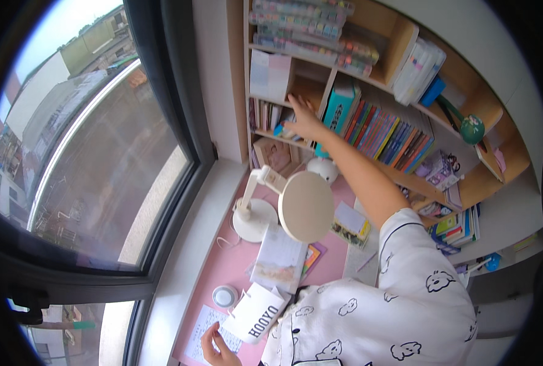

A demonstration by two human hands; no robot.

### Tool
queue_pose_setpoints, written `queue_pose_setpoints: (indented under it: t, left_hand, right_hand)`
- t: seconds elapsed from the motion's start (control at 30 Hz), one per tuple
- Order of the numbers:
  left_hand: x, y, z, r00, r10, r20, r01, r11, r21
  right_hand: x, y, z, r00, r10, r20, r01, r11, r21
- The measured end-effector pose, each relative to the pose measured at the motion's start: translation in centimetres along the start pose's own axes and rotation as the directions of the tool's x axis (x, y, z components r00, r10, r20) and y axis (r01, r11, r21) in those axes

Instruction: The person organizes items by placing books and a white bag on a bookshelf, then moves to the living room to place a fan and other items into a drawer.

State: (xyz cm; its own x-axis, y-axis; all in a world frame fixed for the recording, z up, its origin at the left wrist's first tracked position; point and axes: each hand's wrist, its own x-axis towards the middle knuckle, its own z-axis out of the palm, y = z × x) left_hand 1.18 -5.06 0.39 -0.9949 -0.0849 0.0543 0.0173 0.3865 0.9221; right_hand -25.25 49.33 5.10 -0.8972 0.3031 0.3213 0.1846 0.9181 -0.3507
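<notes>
My right hand (305, 121) reaches up to the wooden shelf unit (312, 75), fingers spread and nothing seen in its grasp. Its fingertips overlap the lower corner of a pale white, blue and pink box (270, 75); I cannot tell whether they touch. Small books (264, 114) stand in the compartment below, partly behind the hand. At the bottom edge my left hand (218, 347) hovers over a printed sheet (207, 331), fingers loosely bent and holding nothing visible. Close to it, a white paper bag (255, 315) with black lettering lies tilted on the pink desk surface (225, 265).
A white desk lamp (305, 208) stands below my right arm. Beside it are a stack of papers (280, 258) and a small booklet (350, 224). A round white device (224, 296) sits near the sill. Rows of books (386, 135) fill the shelf; a window (106, 146) is left.
</notes>
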Motion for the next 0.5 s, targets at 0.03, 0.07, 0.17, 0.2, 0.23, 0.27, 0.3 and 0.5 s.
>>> queue_pose_setpoints:
  t: [0.03,0.07,0.17,0.2,0.23,0.27,0.3,0.5]
  left_hand:
    - [0.3,-0.2,0.0,0.999,-0.006,0.043,0.007,1.0,-0.004]
    - [0.5,-0.4,-0.1,0.997,-0.013,0.082,0.014,1.0,-0.01]
    - [0.9,-0.9,-0.3,0.996,-0.036,0.085,0.036,0.999,0.005]
    - [1.0,-1.1,-0.4,0.997,0.058,0.05,-0.063,0.992,0.106]
    - [0.9,-1.1,-0.6,0.998,0.054,0.042,-0.057,0.995,0.086]
    - [0.9,-1.1,-0.7,0.999,0.03,0.038,-0.033,0.997,0.075]
    - [0.8,-1.1,-1.0,0.999,0.01,0.041,-0.012,0.998,0.056]
    - [-0.8,-2.7,-1.4,0.995,-0.05,0.085,0.045,0.997,0.057]
  right_hand:
    - [-0.9,0.0,-0.4,0.999,-0.002,-0.05,0.005,0.999,0.048]
    - [-2.3,0.1,-0.8,0.999,-0.04,-0.023,0.044,0.972,0.229]
    - [-8.4,0.6,-1.8,0.995,-0.07,0.066,0.018,0.806,0.592]
    - [-11.0,0.8,-1.8,0.993,-0.116,0.031,0.071,0.773,0.631]
    - [-14.0,1.2,-1.9,0.993,0.049,0.111,-0.111,0.736,0.668]
    - [-17.2,1.8,-2.1,0.992,0.067,0.109,-0.126,0.658,0.742]
    - [-20.2,2.3,-1.9,0.98,0.159,0.116,-0.192,0.637,0.747]
    - [-39.7,5.2,1.9,0.701,0.711,0.058,-0.514,0.448,0.732]
